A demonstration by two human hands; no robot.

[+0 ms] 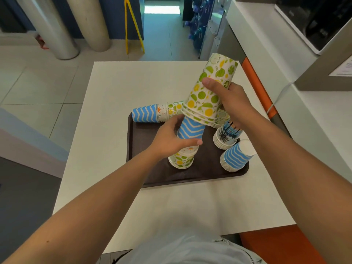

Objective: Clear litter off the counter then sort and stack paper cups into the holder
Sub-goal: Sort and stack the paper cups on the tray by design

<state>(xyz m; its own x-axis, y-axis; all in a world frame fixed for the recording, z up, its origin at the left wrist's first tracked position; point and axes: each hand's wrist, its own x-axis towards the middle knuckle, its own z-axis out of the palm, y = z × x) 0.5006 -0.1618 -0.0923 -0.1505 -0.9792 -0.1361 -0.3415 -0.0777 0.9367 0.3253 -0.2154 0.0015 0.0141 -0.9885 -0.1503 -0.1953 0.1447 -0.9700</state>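
A dark brown tray (190, 176) lies on the white table and carries stacks of paper cups. My right hand (228, 103) grips a tilted stack of lemon-lime cups (207, 92), upside down above the tray. Its lower rim sits over a blue zigzag cup (190, 128) that tops a standing mixed stack (182, 159). My left hand (171, 140) is wrapped around that blue zigzag cup. A lying stack (150, 113) with a blue zigzag end rests along the tray's far edge. A palm-tree stack (226, 136) and a blue wavy-stripe stack (236, 157) stand upside down at the tray's right.
The white table (114, 149) ends on a tiled floor at the left and far side. An orange-edged counter (257, 86) with a white cable and a dark appliance (320, 21) runs along the right. Two pillars and a yellow floor sign (133, 25) stand beyond the table.
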